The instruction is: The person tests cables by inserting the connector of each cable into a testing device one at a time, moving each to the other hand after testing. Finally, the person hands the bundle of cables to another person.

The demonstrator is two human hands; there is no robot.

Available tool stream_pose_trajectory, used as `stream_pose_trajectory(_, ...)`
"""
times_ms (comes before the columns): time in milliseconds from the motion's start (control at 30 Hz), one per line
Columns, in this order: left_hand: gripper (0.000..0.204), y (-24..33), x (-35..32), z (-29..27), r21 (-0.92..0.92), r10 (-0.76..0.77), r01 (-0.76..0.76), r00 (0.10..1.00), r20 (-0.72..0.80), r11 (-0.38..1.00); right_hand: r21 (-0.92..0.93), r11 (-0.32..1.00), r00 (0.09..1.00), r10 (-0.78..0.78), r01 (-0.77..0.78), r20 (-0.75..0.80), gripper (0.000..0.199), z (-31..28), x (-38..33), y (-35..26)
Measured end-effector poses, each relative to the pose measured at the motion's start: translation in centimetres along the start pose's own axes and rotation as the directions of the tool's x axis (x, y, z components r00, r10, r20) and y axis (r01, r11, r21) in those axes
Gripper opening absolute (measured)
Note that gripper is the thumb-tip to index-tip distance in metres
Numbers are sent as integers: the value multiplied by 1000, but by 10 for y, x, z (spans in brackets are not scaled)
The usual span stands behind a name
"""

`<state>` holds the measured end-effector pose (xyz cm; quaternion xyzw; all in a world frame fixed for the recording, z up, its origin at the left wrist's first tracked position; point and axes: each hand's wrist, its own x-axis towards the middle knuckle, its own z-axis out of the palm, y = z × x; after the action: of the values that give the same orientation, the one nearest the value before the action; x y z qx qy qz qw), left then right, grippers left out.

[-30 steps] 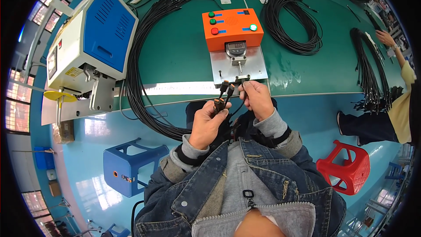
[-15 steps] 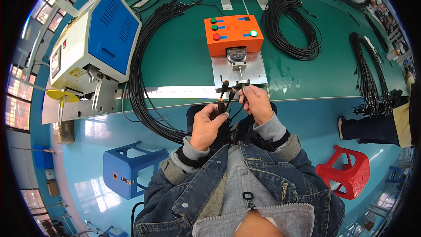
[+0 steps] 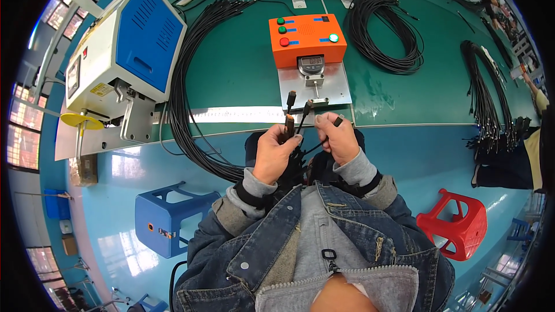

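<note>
Several black cables with plug ends (image 3: pixel 290 121) stand up out of my left hand (image 3: pixel 274 153), which is closed round them just in front of the table edge. My right hand (image 3: pixel 338 137) pinches one more black cable, its dark plug (image 3: pixel 339 121) sticking out past the fingers. Just beyond both hands is a metal test plate (image 3: pixel 292 84) with a small digital gauge (image 3: pixel 312 65) and a clamp block. Behind the gauge sits an orange box (image 3: pixel 306 40) with green and red buttons and one lit green button. Both hands are apart from the plate.
A white and blue machine (image 3: pixel 130 52) stands on the left of the green table (image 3: pixel 237 75). Bundles of black cable lie beside it (image 3: pixel 185 75), at the back right (image 3: pixel 361 46) and far right (image 3: pixel 474 81). Blue (image 3: pixel 167 219) and red (image 3: pixel 459 219) stools stand on the floor.
My right hand has drawn back from the clamp block and turned, bringing its cable plug away from the plate to the right. The gauge display has changed. My left hand still holds its cables.
</note>
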<state>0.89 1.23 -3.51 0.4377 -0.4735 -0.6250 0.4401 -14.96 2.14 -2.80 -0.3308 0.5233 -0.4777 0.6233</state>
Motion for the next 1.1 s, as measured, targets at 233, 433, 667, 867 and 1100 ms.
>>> stream_pose_trajectory(233,12,-12,4,3,91,-49,42,996,76,995,86,960,963,-259,265,-71,24,14,-3,3)
stream_pose_trajectory(433,12,-5,3,4,80,-32,32,999,-2,996,-6,965,960,-263,264,-92,25,4,6,12)
stream_pose_trajectory(667,12,-5,3,2,-25,-48,49,999,20,999,161,979,984,-103,126,-144,27,5,11,11)
stream_pose_trajectory(867,11,-4,2,2,-20,-60,61,998,24,998,87,989,982,-109,123,-153,28,4,15,12)
stream_pose_trajectory(1100,10,2,0,2,-12,-71,72,997,31,997,24,993,980,-106,112,-167,26,2,19,9)
